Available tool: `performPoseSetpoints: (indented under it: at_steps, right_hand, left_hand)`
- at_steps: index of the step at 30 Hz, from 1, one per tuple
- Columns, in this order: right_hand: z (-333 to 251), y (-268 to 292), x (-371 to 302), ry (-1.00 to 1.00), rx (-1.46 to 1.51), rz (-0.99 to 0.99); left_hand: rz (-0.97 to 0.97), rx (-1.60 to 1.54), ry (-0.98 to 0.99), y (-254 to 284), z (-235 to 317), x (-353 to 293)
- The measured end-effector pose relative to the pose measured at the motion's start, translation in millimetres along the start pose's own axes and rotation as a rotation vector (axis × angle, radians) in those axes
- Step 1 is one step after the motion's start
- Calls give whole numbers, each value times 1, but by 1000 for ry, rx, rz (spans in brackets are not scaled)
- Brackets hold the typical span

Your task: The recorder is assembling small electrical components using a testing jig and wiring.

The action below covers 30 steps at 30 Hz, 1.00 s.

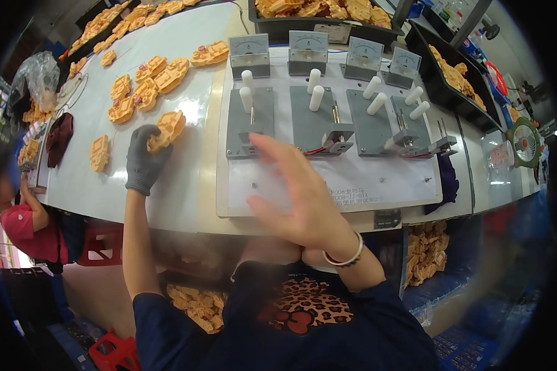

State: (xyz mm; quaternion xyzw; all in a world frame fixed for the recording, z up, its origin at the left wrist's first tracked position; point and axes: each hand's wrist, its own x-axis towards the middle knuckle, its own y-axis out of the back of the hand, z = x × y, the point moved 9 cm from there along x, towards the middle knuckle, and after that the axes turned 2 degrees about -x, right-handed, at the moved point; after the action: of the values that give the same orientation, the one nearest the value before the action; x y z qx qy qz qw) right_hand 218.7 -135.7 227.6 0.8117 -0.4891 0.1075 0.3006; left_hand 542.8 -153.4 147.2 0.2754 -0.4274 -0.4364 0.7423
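Orange plastic parts lie all over the white worktable (185, 185), and the person reaches far to the left for one of them. The left hand (143, 162), in a grey glove, closes its fingers on an orange part (167, 128) that rests on the table near the left edge of the test board (328, 179). The part looks not yet lifted, though I cannot tell this for sure.

The right hand (303, 198) is bare, with a pale bracelet (348, 255) on the wrist. It hovers over the front of the board with the fingers spread apart and holds nothing.

On the board stand four grey fixtures (249, 123) in a row, each with white handles (315, 93) and a small meter (249, 54) behind it. As far as I can see, no orange part sits in any fixture, so I judge the work on this piece is only at its start: the part is gripped but still well apart from the fixtures. Many loose parts (148, 83) wait on the table, and black trays (452, 80) at the far side are also full of them, so much remains. At the far left sits another person in a red sleeve (21, 226).
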Motion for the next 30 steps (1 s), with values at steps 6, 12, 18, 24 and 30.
performPoseSetpoints:
  at_steps: [6, 12, 18, 24, 30]
  right_hand:
    - [10, -12, 3, 77, 52, 37]
    - [5, -19, 2, 85, 12, -19]
    - [6, -15, 0, 81, 27, 10]
    - [3, -16, 0, 110, 95, -7]
    - [21, -5, -11, -93, 156, -9]
  left_hand:
    - [162, -43, -567, 45, 167, 50]
    - [72, 202, -973, 16, 238, 69]
    - [-200, 16, -1034, -2, 262, 38]
    - [-369, -39, -957, -30, 236, 25]
    - [-206, -119, -850, -4, 216, 33]
